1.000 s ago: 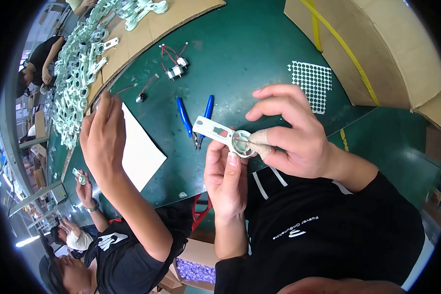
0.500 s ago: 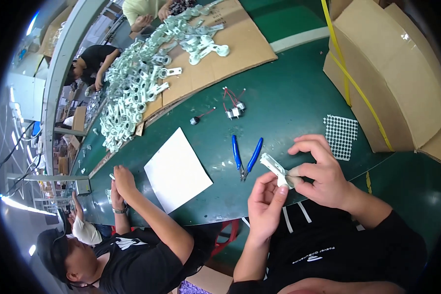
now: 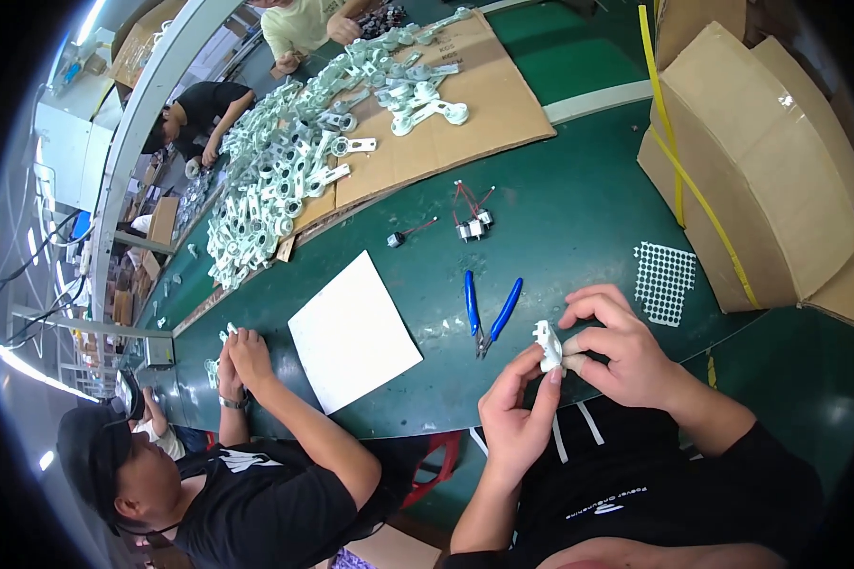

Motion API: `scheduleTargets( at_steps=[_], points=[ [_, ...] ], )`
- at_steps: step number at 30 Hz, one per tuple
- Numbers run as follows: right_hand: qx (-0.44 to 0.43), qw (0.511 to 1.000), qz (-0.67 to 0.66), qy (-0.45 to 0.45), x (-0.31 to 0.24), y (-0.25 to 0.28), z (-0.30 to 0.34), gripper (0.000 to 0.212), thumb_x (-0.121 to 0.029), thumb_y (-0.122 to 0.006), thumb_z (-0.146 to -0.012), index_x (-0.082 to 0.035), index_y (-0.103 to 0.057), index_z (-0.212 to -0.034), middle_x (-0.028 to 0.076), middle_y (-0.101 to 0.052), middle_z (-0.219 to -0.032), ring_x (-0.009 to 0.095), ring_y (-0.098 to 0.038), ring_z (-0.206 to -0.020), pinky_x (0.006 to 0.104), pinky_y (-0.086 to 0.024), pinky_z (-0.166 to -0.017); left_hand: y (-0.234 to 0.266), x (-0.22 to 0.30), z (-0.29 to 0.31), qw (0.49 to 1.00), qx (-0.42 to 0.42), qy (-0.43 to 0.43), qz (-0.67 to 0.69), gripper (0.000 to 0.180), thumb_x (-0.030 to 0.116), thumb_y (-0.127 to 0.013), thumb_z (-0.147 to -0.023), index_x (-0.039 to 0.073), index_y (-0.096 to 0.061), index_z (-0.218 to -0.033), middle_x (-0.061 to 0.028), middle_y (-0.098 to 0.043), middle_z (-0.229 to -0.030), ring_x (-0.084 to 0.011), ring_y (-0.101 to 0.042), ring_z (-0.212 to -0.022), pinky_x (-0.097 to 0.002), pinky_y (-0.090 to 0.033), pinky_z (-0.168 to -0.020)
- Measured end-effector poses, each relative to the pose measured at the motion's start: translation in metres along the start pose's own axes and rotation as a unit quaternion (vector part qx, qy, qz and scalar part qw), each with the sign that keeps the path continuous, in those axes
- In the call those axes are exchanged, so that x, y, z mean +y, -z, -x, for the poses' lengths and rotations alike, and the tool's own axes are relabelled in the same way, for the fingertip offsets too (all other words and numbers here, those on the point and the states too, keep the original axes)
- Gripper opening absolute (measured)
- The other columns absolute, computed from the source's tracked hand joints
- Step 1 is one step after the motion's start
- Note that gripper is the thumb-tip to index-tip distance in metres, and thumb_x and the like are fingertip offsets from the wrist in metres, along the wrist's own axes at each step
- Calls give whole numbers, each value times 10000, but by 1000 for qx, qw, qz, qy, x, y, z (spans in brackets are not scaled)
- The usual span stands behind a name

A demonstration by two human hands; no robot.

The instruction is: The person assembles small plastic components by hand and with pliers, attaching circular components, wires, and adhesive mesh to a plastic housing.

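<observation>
Near the table's front edge, a pale plastic housing [image 3: 547,347] is between my two hands, its long side foreshortened. My left hand [image 3: 519,417] pinches its lower end with thumb and fingers. From the right, the thumb and fingertips of my right hand [image 3: 621,346] grip its side, while another finger is raised and bent. Just left of the housing lie blue-handled side cutters [image 3: 484,318], handles spread and pointing away from me. Beyond them are small motors [image 3: 474,226] with red wires, and a single motor [image 3: 396,240] sits further left.
A white sheet [image 3: 351,332] lies left of the cutters. A pile of pale plastic housings [image 3: 285,171] covers cardboard [image 3: 503,95] at the far left. A sheet of round black stickers [image 3: 664,283] and a carton [image 3: 731,152] are on the right. A co-worker [image 3: 256,474] sits to the left.
The housing has turned in my fingers from slanting away to the left to nearly upright and end-on. My hands stay close together. The whole view has shifted slightly.
</observation>
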State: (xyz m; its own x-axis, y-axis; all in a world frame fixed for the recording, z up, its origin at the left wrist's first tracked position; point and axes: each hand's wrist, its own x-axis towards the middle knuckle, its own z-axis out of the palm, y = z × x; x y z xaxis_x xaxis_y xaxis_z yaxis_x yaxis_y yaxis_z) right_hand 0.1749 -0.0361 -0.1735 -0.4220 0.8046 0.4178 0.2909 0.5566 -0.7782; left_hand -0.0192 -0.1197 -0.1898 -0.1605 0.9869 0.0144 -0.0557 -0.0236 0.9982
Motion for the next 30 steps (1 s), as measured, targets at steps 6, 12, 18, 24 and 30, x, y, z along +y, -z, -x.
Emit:
scheduleTargets(
  at_steps=[6, 12, 18, 24, 30],
  points=[
    [-14, 1000, 4, -15, -8, -2, 4, 154, 0, -895, -884, -16, -756, -949, 105, -698, -1190, 409, -673, -1330, 495, -595, -1044, -2, 11, -8, 990, 9, -68, -127, 226, -10, -830, -1062, -21, -820, -1288, -217, -838, -1351, -278, -815, -1243, -388, -637, -1066],
    [-32, 999, 9, -21, -6, -6, 6, 177, -8, -898, -884, -27, -753, -986, 120, -678, -1257, 422, -638, -1384, 517, -567, -1096, 2, 10, -12, 978, -10, -137, -157, 196, -24, -851, -1022, -8, -816, -1214, -194, -846, -1325, -341, -811, -1206, -417, -635, -1039],
    [-28, 999, 23, -12, -6, -13, 3, 197, -17, -903, -887, -29, -777, -1037, 121, -685, -1307, 427, -617, -1412, 518, -560, -1112, 9, 27, -17, 947, 5, -221, -231, 203, -60, -873, -964, -6, -814, -1151, -190, -857, -1259, -358, -804, -1163, -429, -622, -1037],
    [-28, 999, -34, -31, -4, -19, 0, 295, -34, -938, -857, -21, -806, -1121, 112, -706, -1363, 375, -633, -1398, 474, -597, -1068, 28, 54, -24, 913, -56, -269, -302, 277, -65, -913, -892, 16, -822, -1140, -155, -855, -1267, -362, -796, -1173, -448, -617, -1012],
    [-61, 994, -87, -24, -1, -22, -14, 313, -44, -961, -837, -45, -827, -1120, 103, -728, -1367, 348, -658, -1357, 460, -600, -1065, 39, 90, -30, 877, -125, -283, -369, 312, -36, -939, -860, 48, -834, -1141, -106, -853, -1272, -338, -774, -1165, -428, -598, -959]
  ],
)
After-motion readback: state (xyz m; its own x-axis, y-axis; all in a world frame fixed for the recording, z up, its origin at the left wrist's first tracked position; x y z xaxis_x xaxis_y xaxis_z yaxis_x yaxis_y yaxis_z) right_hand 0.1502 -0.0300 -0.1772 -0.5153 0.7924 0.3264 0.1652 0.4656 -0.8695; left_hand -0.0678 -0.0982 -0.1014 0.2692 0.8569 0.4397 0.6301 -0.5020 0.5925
